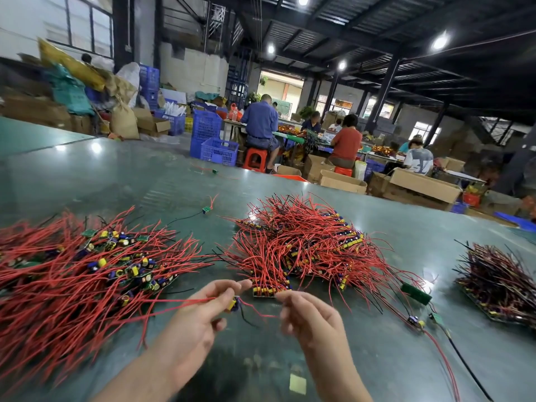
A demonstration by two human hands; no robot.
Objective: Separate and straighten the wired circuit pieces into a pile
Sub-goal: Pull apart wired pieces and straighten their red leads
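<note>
Two hands were up over the green counter (377, 329), close to its near edge. The left hand (200, 311) pinched one small circuit piece (233, 303) between thumb and fingers (242, 283). Its long red wire (174, 301) ran left to the messy pile (87, 265). Its short red wire (258, 311) ran right to the right hand (311, 317), whose fingers were curled and seemed to pinch the wire's end, but they were blurry.

Straight ahead, just past the hands, lay the tidy pile (304, 245) of straightened pieces. A darker pile (499, 282) sat at the far right side. A few loose pieces (417, 320) lay between those two. One lone piece (206, 210) lay farther back.

Bare counter showed under the arms and behind the piles, up to the far edge. Past it, people sat working by blue crates (219, 150).
</note>
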